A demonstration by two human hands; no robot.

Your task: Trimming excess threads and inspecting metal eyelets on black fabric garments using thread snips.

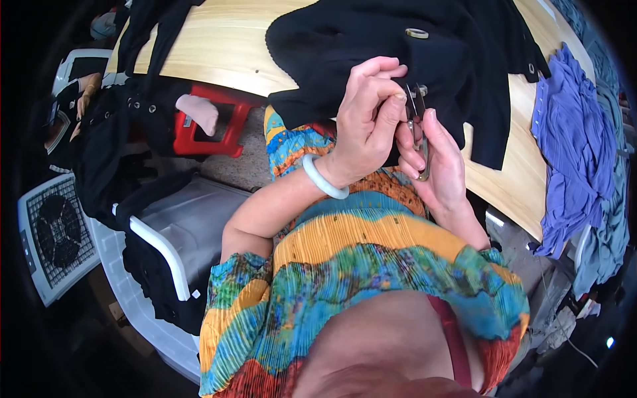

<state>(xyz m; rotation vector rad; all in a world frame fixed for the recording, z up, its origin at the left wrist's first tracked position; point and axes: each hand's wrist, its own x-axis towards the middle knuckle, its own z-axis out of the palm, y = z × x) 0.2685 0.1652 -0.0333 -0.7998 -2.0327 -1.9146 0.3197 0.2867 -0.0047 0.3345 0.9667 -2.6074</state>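
Note:
A black garment [371, 40] with metal snap buttons lies on a light wooden table [225, 46] and hangs over its near edge. My left hand [368, 119], with a pale green bangle [323, 179] on the wrist, pinches the garment's edge by a small round button. My right hand [438, 162] holds small metal thread snips [418, 126], blades pointing up at the spot my left fingers pinch. Both hands meet just below the table's edge, above my colourful pleated top.
A purple garment [570, 132] and grey-blue cloth drape the table's right end. At left stand a red stool [212, 123], a white bin [166, 239] draped with black clothes, and a box fan [56, 235]. Another person's hand [86, 89] shows at far left.

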